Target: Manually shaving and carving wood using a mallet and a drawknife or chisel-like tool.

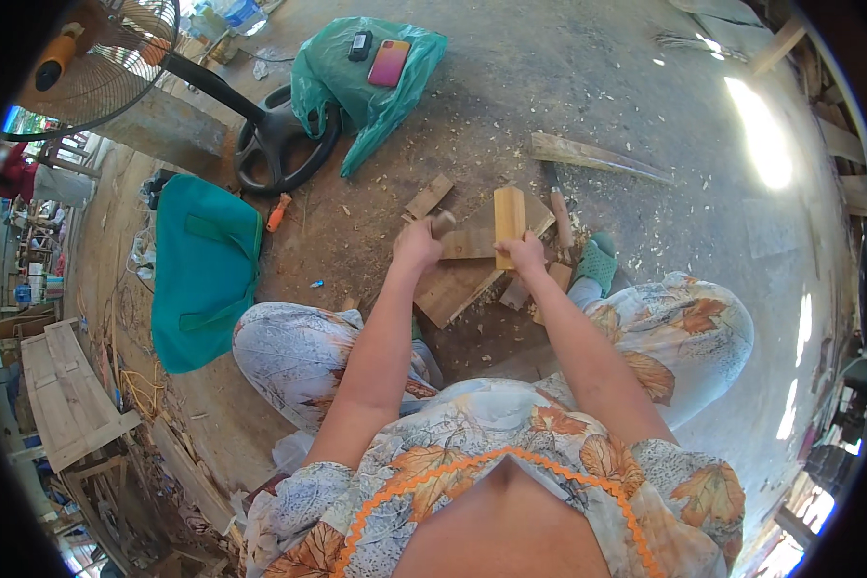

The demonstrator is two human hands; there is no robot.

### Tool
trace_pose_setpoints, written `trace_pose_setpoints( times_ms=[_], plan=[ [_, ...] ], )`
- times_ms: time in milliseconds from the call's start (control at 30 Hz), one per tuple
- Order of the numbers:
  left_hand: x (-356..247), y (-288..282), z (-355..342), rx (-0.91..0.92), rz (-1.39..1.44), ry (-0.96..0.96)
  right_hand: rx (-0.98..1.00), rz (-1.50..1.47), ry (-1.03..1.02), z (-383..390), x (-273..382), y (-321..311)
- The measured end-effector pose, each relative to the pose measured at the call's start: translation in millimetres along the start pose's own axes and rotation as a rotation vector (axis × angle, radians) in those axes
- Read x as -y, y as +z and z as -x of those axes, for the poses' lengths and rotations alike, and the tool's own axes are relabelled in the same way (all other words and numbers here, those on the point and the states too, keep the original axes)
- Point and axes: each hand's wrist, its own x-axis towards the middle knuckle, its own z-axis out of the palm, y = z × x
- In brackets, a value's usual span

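- Our left grip point(416, 248) is curled around a round-ended wooden piece point(443, 224); most of it is hidden, so we cannot tell whether it is a tool handle or loose stock.
- Our right grip point(522, 255) pinches the near end of a pale yellow wooden block point(509, 214), whose far end points away from us.
- The block sits above the right part of a broad board point(453, 294) lying on the floor point(645, 231); we cannot tell whether the two touch.
- Between our hands is a flat wooden bar point(468, 244), and beyond the left one lies a small wooden offcut point(429, 196).
- To work the block well, we would judge it best to seat it flat on the board and hold it low, so it neither rocks nor twists.
- Our right fingers should keep to the near end, leaving the upper face free and staying out of the left hand's path.
- A wood-handled tool point(562, 218) lies just right of the block; we would slide it aside to keep our right wrist clear.
- Brushing the wood shavings off the board first should help the block sit true.
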Motion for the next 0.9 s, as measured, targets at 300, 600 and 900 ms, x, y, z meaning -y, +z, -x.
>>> trace_pose_setpoints(
  times_ms=[300,600,900],
  plan=[
    [-21.8,-31.0,0.1,-0.218,0.834,0.149,-0.088,0.478,-0.183,3.3,-16.5,-15.5],
    [-26.2,-18.8,4.4,-0.378,0.872,0.278,0.004,0.764,-0.254,15.1,-10.3,-17.3],
    [-29.8,-10.6,9.6,-0.478,0.860,0.359,0.091,0.842,-0.187,21.0,3.2,-19.2]
  ],
)
